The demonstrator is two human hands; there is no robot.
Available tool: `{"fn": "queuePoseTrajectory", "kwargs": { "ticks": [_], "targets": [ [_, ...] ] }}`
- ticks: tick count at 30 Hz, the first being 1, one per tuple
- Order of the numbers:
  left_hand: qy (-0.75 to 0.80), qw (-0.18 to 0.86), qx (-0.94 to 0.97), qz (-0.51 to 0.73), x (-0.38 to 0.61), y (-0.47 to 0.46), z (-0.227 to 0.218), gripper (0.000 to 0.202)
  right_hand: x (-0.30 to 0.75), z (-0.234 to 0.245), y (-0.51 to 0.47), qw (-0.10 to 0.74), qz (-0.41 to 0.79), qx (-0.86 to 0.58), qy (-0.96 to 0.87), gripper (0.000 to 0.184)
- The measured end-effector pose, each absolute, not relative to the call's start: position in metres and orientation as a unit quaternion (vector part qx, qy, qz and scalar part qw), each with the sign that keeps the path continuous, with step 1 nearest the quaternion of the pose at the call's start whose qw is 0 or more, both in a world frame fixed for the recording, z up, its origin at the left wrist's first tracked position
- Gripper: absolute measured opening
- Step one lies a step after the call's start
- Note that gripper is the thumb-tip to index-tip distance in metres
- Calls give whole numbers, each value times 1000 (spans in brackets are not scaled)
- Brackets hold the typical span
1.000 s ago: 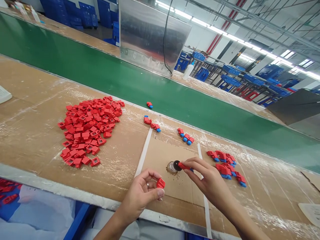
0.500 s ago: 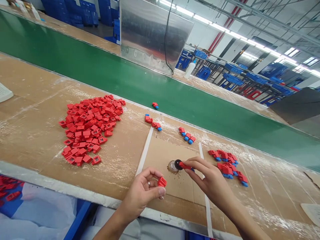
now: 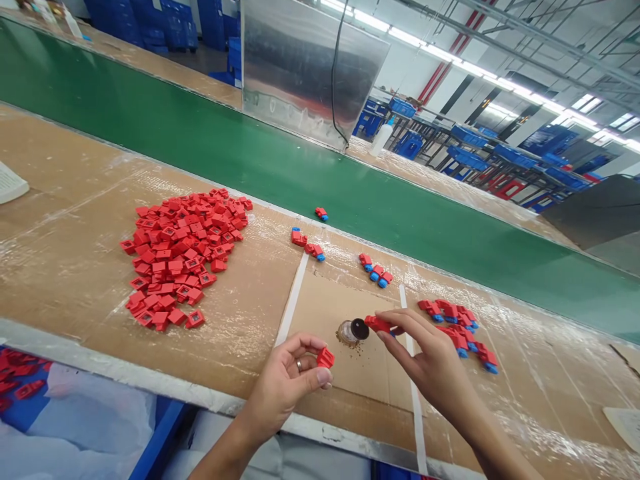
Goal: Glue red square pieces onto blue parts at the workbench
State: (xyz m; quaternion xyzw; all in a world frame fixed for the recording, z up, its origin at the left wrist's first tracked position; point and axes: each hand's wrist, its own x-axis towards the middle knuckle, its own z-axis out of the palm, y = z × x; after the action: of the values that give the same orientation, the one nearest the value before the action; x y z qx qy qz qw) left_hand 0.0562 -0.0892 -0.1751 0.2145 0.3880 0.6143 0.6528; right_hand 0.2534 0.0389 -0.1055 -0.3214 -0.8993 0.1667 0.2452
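My left hand [image 3: 283, 383] pinches a square red plastic part [image 3: 325, 358] between thumb and fingertips, above the cardboard sheet [image 3: 320, 300]. My right hand [image 3: 430, 353] grips a red part with blue at its hidden end [image 3: 379, 325]. The red tip sits right beside a small glass jar [image 3: 349, 333] topped by a black disc [image 3: 359, 328]. Brown granules [image 3: 345, 344] are scattered around the jar's base. Farther left lies a large heap of loose red square parts [image 3: 180, 257]. Red-and-blue assembled parts [image 3: 453, 327] form a cluster to the right of my right hand.
Small groups of red-and-blue parts [image 3: 376, 271] lie beyond my hands. A green conveyor belt [image 3: 200, 160] runs behind the cardboard-covered bench. A steel panel [image 3: 310, 67] hangs above it. A blue bin [image 3: 20, 393] holding red parts sits below the near edge.
My right hand has shifted right, drawing the red part's tip slightly away from the black disc. One red-and-blue part on the green belt has moved right.
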Motion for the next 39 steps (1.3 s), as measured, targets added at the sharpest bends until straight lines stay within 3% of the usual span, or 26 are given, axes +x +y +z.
{"fn": "queuePoseTrajectory", "kwargs": {
  "ticks": [10, 25, 39],
  "targets": [
    [386, 652, 207, 619, 57, -90, -171, 35, 252, -106, 29, 327, 144, -338, -871, 15],
    [384, 675, 226, 588, 57, -92, -171, 35, 229, -112, -19, 294, 310, -303, -852, 15],
    [381, 669, 237, 593, 57, -90, -170, 35, 225, -119, -22, 297, 303, -284, -860, 14]
  ]
}}
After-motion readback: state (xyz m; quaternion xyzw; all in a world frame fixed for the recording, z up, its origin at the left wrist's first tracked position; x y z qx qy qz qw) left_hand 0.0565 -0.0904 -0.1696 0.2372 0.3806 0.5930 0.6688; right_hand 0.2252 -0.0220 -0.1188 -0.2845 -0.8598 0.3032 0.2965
